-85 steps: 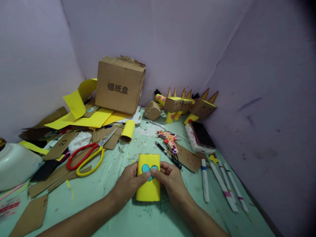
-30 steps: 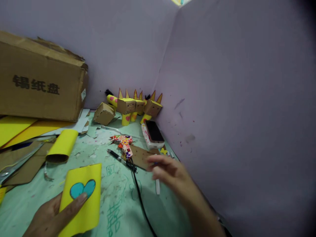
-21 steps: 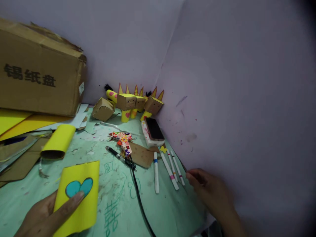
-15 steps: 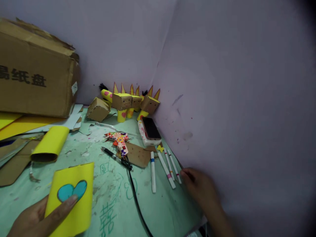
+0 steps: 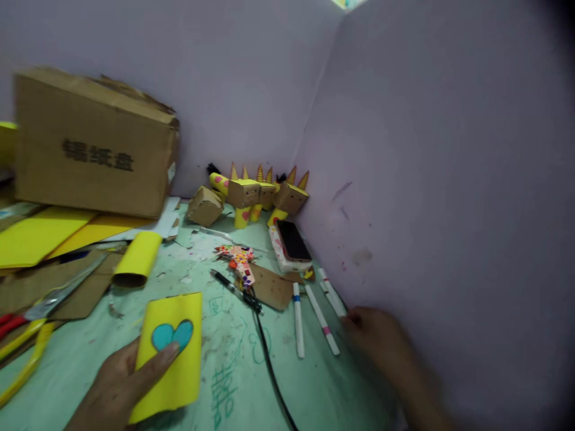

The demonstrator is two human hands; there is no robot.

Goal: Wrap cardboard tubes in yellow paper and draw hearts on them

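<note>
My left hand (image 5: 121, 383) grips a folded yellow paper piece (image 5: 184, 377), the thumb pressed across its front. A blue heart (image 5: 173, 336) with a dark outline is drawn on that face. At the wall edge, my right hand (image 5: 381, 338) is closed, somewhat blurred, with its fingertips at the lower end of a white marker (image 5: 335, 297). A second marker seems to lie against that one, but blur hides the detail. To their left on the table lie a pink-banded marker (image 5: 322, 320) and a blue-banded marker (image 5: 299, 323).
A patterned glue gun (image 5: 240, 258), its black cable (image 5: 272, 359) and a pen (image 5: 231, 287) lie mid-table. Behind are a phone (image 5: 291, 240) and cardboard-headed yellow figures (image 5: 245, 193). Leftward sit a yellow tube (image 5: 141, 257), scissors (image 5: 49, 305) and a cardboard box (image 5: 94, 143).
The view has swung left, so things appear further right. Beside my right hand, the thin markers have shifted together toward the wall. My left hand keeps hold of the yellow paper piece.
</note>
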